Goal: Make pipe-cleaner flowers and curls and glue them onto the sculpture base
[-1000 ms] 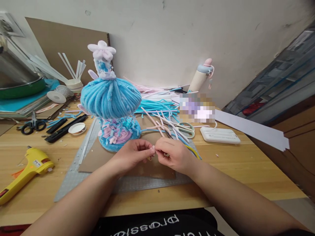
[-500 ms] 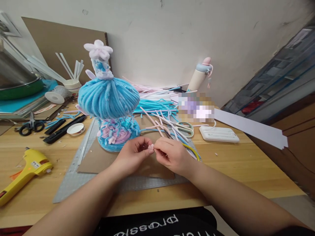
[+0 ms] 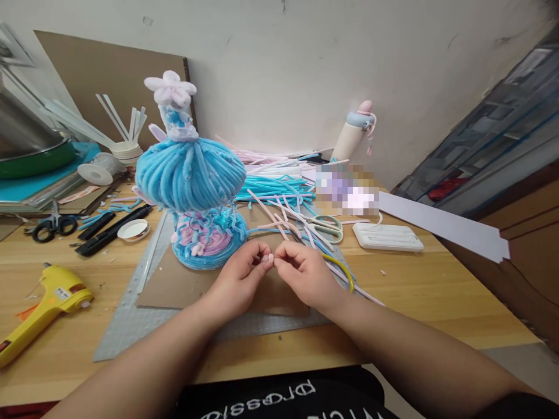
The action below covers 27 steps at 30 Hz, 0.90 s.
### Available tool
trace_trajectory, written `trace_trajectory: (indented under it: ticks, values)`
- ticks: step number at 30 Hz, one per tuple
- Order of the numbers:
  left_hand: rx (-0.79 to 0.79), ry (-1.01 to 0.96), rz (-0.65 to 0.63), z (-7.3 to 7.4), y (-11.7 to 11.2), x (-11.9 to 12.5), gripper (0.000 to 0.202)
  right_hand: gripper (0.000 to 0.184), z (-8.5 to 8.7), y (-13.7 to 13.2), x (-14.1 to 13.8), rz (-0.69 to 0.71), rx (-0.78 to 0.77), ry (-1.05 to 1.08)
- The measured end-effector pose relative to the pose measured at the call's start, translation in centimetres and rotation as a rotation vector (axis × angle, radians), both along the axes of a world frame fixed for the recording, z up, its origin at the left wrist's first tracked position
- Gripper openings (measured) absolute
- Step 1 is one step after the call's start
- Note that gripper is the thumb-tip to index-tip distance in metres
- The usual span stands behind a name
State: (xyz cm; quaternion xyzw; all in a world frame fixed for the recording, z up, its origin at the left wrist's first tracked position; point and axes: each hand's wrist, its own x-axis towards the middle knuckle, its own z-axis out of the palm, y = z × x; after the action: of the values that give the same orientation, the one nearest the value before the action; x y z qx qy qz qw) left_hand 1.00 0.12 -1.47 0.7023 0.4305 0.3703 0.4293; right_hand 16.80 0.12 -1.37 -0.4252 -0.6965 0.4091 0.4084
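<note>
A small pale pink flower-like piece (image 3: 268, 259) is pinched between my two hands, over a sheet of brown cardboard (image 3: 166, 285). My left hand (image 3: 244, 273) holds it from the left with thumb and fingers. From the right, the closed fingertips of my right hand (image 3: 305, 276) grip its edge; exactly what part they hold is too small to make out. Just left of my hands stands a blue jellyfish-like figure (image 3: 192, 174) made of fuzzy pipe cleaners, with a pale flower (image 3: 170, 87) on top and a blue and pink round base (image 3: 209, 244).
A yellow glue gun (image 3: 63, 291) lies at the left, near black scissors (image 3: 55, 224) and a black utility knife (image 3: 111, 230). Behind my hands are blue pipe cleaners (image 3: 279, 189) and light green scissors (image 3: 329, 230). A white power bank (image 3: 388, 237) and a bottle (image 3: 349, 137) are to the right.
My fingers have shifted slightly around the small pink piece, the right fingers lifting a little. The whole view has moved very slightly; the figure stands where it was.
</note>
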Motion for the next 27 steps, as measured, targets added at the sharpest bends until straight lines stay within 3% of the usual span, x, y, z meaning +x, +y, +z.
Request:
trace_trajectory:
  ticks: [6,10,12,16,19,22,27]
  values:
    - [0.019,-0.007,-0.054,0.1,0.2,0.0,0.016,0.018,0.2,0.4,-0.3,0.097,-0.662,0.447]
    - [-0.060,-0.023,-0.076,0.0,0.6,-0.3,0.018,0.018,-0.2,0.5,-0.2,0.164,-0.783,0.489]
    - [-0.185,-0.066,-0.100,0.0,0.8,-0.7,0.020,0.019,-0.4,0.5,0.0,0.137,-0.642,0.349]
    - [-0.480,-0.262,-0.204,0.0,1.1,-1.2,0.021,0.010,-0.2,0.6,0.7,0.076,-0.074,-0.024]
    - [-0.613,-0.358,-0.247,0.1,1.1,-1.4,0.020,0.008,0.2,0.7,1.4,0.143,0.213,-0.139]
    - [-0.648,-0.405,-0.220,0.1,1.0,-1.6,0.020,0.010,0.4,0.7,1.7,0.218,0.363,-0.214]
    - [-0.632,-0.415,-0.182,0.0,1.0,-1.6,0.021,0.006,0.1,0.8,1.7,0.222,0.440,-0.263]
